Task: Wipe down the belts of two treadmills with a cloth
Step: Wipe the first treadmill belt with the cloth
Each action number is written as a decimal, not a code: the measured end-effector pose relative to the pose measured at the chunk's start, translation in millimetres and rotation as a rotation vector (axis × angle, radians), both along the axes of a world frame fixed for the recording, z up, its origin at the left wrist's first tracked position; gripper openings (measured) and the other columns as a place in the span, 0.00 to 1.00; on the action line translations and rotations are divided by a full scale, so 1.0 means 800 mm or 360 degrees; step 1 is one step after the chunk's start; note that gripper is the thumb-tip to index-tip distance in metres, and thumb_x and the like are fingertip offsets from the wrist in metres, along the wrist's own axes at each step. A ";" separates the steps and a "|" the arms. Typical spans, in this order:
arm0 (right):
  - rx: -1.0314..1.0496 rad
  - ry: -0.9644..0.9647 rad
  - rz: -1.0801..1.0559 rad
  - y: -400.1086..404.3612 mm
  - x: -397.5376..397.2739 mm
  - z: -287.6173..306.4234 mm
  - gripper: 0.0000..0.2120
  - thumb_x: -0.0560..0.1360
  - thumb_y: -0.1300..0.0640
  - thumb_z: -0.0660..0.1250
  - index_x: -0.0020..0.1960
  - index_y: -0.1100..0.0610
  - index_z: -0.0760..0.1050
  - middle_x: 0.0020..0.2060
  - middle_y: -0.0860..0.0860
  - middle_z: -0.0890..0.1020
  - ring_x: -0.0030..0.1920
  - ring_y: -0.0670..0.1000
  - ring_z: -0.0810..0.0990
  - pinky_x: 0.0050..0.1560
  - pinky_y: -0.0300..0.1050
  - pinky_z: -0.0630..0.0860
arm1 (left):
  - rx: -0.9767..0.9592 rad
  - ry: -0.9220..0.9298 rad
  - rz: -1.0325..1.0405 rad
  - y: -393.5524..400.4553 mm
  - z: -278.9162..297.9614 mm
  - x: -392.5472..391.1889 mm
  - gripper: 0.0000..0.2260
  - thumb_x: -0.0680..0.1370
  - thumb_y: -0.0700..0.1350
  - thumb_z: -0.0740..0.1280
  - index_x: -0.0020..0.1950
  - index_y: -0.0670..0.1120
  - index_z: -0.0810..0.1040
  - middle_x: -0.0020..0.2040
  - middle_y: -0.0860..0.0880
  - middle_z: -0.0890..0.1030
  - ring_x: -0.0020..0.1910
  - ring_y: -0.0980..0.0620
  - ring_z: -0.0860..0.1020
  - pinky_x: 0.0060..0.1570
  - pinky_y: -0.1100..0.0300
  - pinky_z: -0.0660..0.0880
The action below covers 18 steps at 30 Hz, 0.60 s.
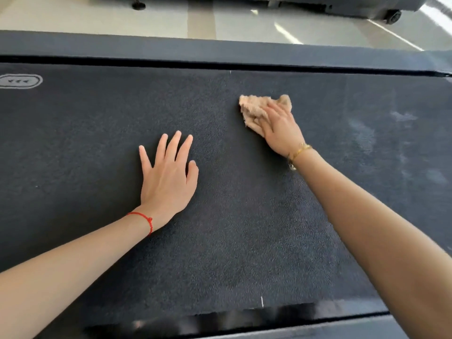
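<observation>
A dark textured treadmill belt [97, 143] fills most of the view. My left hand [168, 174] lies flat on it with fingers spread, holding nothing, a red string at the wrist. My right hand [281, 128] presses a crumpled beige cloth [254, 106] against the belt, farther away and to the right; the cloth sticks out past the fingers. A gold bracelet circles the right wrist. Pale dusty smears [401, 118] mark the belt to the right of the cloth.
The treadmill's dark side rail [146, 47] runs across beyond the belt, another rail [342, 326] at the near edge. A white arrow logo [19, 81] is printed at the belt's left. Beyond lies a light floor [97, 18] with the base of another machine [367, 6].
</observation>
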State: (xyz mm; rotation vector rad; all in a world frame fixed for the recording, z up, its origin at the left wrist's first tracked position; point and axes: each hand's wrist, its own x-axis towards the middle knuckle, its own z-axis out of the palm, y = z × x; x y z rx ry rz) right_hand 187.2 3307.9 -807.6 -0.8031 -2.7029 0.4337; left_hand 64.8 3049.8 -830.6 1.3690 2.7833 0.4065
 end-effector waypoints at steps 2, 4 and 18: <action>-0.0013 -0.0006 -0.0005 0.007 -0.040 0.002 0.16 0.82 0.59 0.56 0.65 0.60 0.75 0.65 0.59 0.75 0.69 0.61 0.68 0.73 0.51 0.59 | 0.0002 0.0014 0.0014 0.001 0.001 0.001 0.26 0.82 0.53 0.47 0.81 0.52 0.53 0.81 0.51 0.55 0.81 0.49 0.49 0.75 0.34 0.45; 0.0069 0.0044 0.0120 -0.009 -0.076 0.005 0.17 0.81 0.58 0.54 0.65 0.56 0.75 0.61 0.55 0.79 0.66 0.60 0.70 0.70 0.52 0.62 | 0.0001 0.0036 0.0018 0.001 0.002 0.001 0.27 0.81 0.54 0.45 0.81 0.52 0.55 0.81 0.51 0.56 0.80 0.49 0.50 0.75 0.33 0.46; 0.0133 0.0079 0.0470 0.018 -0.069 -0.022 0.27 0.79 0.44 0.56 0.70 0.61 0.71 0.68 0.56 0.74 0.71 0.58 0.67 0.74 0.52 0.61 | -0.0052 0.0035 0.0030 0.000 0.003 -0.001 0.27 0.81 0.55 0.46 0.81 0.54 0.55 0.81 0.53 0.56 0.80 0.52 0.49 0.76 0.35 0.47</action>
